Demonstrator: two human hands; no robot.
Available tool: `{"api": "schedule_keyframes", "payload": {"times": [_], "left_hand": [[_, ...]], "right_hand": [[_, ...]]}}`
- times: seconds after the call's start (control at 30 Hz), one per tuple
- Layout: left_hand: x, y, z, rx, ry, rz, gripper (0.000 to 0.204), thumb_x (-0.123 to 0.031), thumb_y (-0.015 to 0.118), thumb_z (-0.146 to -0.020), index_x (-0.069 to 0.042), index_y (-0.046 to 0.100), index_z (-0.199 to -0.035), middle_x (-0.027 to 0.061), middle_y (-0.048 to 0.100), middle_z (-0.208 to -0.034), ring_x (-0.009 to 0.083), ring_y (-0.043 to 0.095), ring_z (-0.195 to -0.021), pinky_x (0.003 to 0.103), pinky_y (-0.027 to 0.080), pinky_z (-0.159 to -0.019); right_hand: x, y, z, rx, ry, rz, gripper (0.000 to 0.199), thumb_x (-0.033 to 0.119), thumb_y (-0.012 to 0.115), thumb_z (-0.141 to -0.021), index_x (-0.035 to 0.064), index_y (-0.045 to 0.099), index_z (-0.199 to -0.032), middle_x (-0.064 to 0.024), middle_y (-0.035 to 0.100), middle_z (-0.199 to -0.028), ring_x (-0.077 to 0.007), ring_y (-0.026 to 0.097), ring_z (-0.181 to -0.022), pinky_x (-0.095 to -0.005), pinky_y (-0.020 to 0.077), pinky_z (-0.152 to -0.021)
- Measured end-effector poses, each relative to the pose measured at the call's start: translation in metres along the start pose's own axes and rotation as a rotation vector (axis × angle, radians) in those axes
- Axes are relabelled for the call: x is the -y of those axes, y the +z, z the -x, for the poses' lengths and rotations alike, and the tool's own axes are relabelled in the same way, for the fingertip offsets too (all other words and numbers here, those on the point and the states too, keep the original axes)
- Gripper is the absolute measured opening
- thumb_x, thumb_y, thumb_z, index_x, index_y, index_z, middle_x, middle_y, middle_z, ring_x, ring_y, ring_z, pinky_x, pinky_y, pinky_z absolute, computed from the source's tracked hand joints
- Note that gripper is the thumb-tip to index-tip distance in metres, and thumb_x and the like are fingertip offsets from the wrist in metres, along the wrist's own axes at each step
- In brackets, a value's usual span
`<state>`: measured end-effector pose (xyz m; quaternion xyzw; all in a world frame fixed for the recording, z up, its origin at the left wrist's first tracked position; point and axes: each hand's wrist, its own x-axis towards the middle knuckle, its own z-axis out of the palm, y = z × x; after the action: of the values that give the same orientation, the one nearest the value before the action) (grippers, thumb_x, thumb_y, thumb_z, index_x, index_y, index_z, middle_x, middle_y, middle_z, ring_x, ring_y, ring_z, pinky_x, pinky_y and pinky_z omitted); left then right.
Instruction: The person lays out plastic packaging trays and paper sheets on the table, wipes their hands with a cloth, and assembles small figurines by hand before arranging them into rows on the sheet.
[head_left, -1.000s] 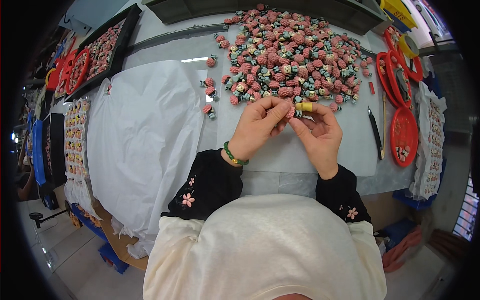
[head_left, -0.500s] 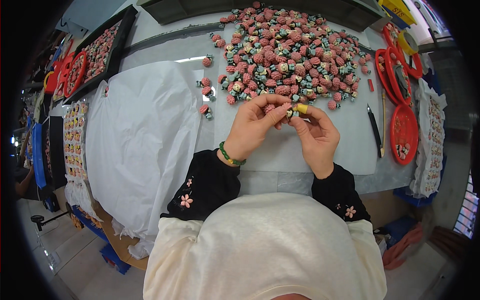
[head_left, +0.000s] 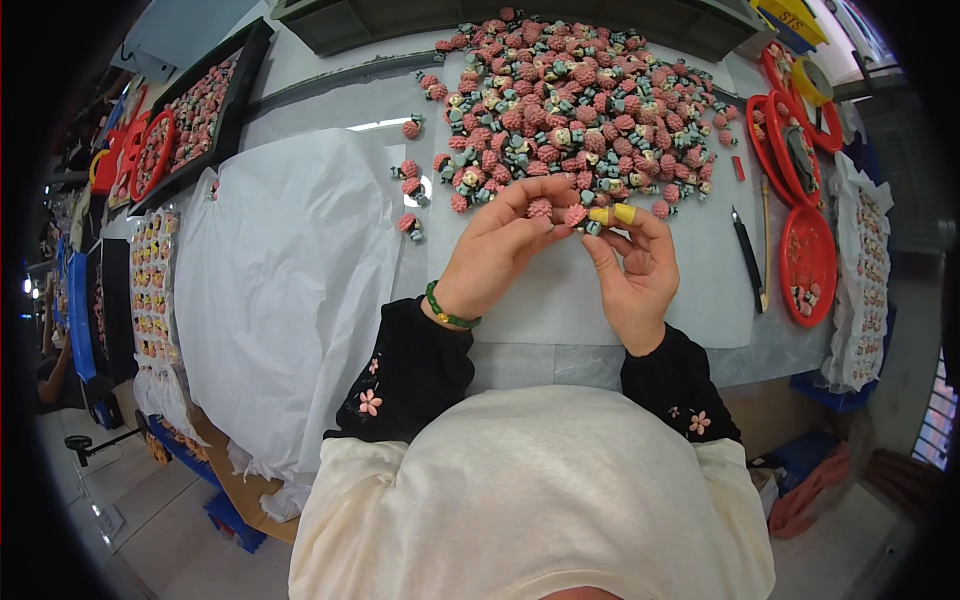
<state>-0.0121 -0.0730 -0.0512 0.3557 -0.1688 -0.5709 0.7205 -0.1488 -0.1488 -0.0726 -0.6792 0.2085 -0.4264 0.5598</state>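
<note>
My right hand (head_left: pixel 642 275), with yellow covers on two fingertips, pinches a small figurine (head_left: pixel 577 216) with a bumpy pink head and blue-grey body. Just left of it, my left hand (head_left: pixel 495 245) is curled around a second pink-headed figurine (head_left: pixel 540 208), its thumb tip close to the first one. Beyond both hands lies a large heap of like figurines (head_left: pixel 590 110), spread over a pale work sheet (head_left: pixel 690 270). A few loose figurines (head_left: pixel 410 186) lie left of the heap.
Right of the sheet are a black pen-like tool (head_left: pixel 745 245), a thin wooden stick (head_left: pixel 767 250) and red trays (head_left: pixel 808 265). White sheeting (head_left: pixel 285 290) covers the left side. A black tray (head_left: pixel 235 110) of pink pieces stands far left; a grey bin (head_left: pixel 400 28) edges the back.
My left thumb has drawn back from the figurine in my right hand, and the left fingers have opened a little. The pinched figurine now shows its pink head more fully.
</note>
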Motion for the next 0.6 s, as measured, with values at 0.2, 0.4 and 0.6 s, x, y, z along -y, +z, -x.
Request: {"api": "schedule_keyframes", "payload": {"times": [0.2, 0.4, 0.6], "left_hand": [[0.003, -0.003, -0.001, -0.005, 0.116, -0.325, 0.029, -0.003, 0.051, -0.084, 0.003, 0.048, -0.112, 0.0094, 0.048, -0.113, 0.0134, 0.051, -0.1, 0.025, 0.045, -0.083], [0.012, -0.006, 0.002, 0.104, 0.24, -0.534, 0.038, -0.003, 0.055, -0.082, 0.002, 0.046, -0.119, 0.0079, 0.047, -0.113, 0.0126, 0.05, -0.099, 0.025, 0.044, -0.082], [0.003, 0.003, 0.014, 0.124, 0.36, -0.878, 0.042, -0.001, 0.06, -0.077, 0.002, 0.048, -0.117, 0.0116, 0.051, -0.107, 0.015, 0.054, -0.091, 0.028, 0.047, -0.072]], "right_hand": [[0.0, -0.005, -0.005, 0.064, -0.036, 0.03, 0.021, -0.006, 0.059, -0.078, -0.0042, 0.052, -0.097, -0.0101, 0.054, -0.099, -0.0136, 0.055, -0.087, -0.0241, 0.0458, -0.078], [0.004, 0.002, -0.007, 0.055, 0.096, -0.07, 0.015, -0.004, 0.059, -0.079, -0.0042, 0.056, -0.094, -0.0077, 0.056, -0.094, -0.0104, 0.055, -0.081, -0.0204, 0.0443, -0.072], [0.004, -0.002, 0.003, 0.075, 0.266, -0.06, 0.015, 0.005, 0.055, -0.085, -0.0015, 0.057, -0.098, -0.0057, 0.056, -0.097, -0.0082, 0.054, -0.08, -0.0199, 0.043, -0.068]]}}
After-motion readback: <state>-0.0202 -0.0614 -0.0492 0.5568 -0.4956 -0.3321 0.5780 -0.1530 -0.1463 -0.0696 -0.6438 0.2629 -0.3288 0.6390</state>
